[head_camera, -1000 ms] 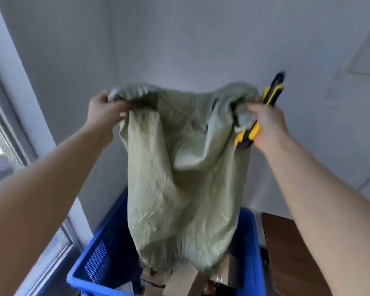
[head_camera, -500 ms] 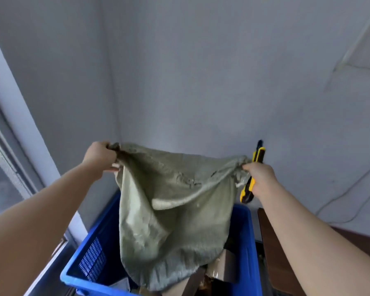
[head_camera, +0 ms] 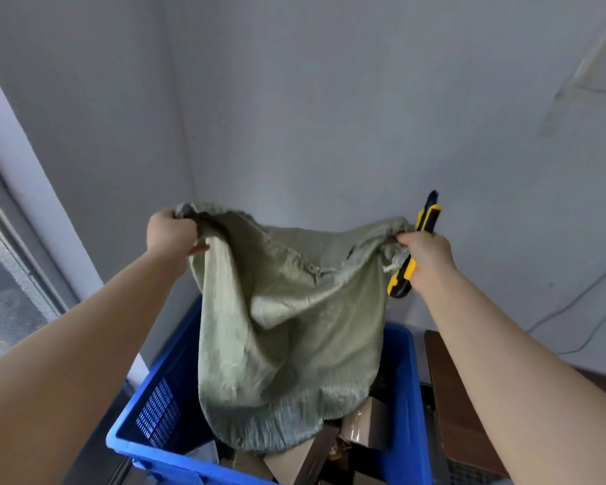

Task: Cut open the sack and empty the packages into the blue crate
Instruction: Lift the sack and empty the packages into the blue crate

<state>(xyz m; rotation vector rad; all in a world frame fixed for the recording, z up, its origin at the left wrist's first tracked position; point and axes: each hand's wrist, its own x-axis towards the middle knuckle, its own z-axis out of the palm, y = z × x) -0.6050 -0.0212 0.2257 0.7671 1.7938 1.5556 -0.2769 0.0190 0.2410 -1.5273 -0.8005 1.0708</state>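
Observation:
A limp grey-green woven sack hangs upside down over the blue crate. My left hand grips the sack's left upper corner. My right hand pinches its right upper corner and also holds a yellow and black utility knife, which points up. The sack's lower end sags into the crate. Brown cardboard packages lie in the crate under and beside it. I cannot see inside the sack.
A window frame runs along the left. Grey walls meet in a corner behind the crate. A dark wooden surface stands right of the crate, and thin cables trail down the right wall.
Both hands have dropped in the view, bringing the sack lower over the crate. The hands are now farther apart, so the sack's top edge is stretched wider.

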